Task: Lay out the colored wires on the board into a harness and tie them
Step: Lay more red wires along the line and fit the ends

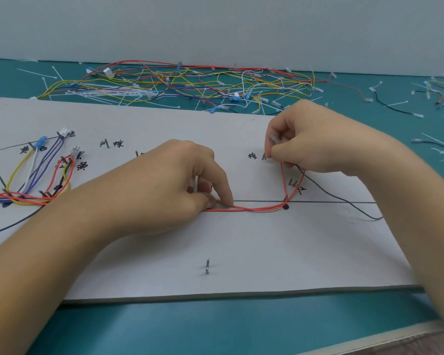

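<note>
A grey harness board [241, 247] with nails and handwritten labels lies on the teal table. Red wires [256, 208] run along the black guide line at the board's middle and curve up past a nail on the right. My left hand [180, 183] pinches these red wires against the board near the centre. My right hand [315, 139] pinches the clear terminal end [272, 138] of a wire above the right-hand labelled nail. On the left, yellow, white, blue and red wires [36, 172] loop round nails, ending in connectors.
A tangled heap of spare coloured wires [185, 85] and white cable ties lies behind the board. More wires and ties are scattered at the right [441, 98]. A black wire [344, 201] crosses the board's right side. A single nail [207, 266] stands near the front edge.
</note>
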`<state>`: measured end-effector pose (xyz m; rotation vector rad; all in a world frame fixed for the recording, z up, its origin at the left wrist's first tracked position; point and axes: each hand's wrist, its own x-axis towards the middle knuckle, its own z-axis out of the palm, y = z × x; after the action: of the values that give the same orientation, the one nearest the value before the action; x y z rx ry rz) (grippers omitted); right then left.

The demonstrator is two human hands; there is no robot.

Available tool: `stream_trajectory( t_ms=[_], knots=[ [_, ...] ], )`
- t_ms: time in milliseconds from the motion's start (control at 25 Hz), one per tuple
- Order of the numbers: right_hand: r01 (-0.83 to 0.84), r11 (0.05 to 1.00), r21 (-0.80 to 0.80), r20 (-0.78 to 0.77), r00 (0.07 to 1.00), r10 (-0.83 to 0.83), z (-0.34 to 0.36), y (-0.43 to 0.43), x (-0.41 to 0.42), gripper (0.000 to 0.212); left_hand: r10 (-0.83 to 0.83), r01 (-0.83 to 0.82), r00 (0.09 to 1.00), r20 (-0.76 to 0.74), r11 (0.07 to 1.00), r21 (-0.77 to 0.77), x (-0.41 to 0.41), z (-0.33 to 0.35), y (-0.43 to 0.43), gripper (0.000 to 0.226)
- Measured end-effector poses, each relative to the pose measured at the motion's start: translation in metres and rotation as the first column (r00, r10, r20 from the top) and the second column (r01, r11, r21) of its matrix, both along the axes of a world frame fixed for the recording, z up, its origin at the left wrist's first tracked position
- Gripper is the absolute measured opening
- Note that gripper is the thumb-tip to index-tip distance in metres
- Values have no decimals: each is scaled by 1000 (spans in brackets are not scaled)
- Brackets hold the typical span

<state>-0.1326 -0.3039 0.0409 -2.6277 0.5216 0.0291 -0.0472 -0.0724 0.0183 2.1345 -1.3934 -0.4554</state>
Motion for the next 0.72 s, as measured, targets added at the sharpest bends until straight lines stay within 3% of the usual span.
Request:
stream_trajectory(
  t_ms=[160,400,720],
  knots=[
    [153,983,96,51,986,-159,-7,0,6,13,9,-9,1000,-8,1000,-5,0,0,0,36],
    [233,953,195,-85,972,-221,-9,-8,22,11,13,-13,1000,-6,1000,-2,0,0,0,36],
    [121,992,-40,-270,955,-127,4,4,60,14,7,-7,1000,-15,1000,-1,0,0,-1,36]
  ],
)
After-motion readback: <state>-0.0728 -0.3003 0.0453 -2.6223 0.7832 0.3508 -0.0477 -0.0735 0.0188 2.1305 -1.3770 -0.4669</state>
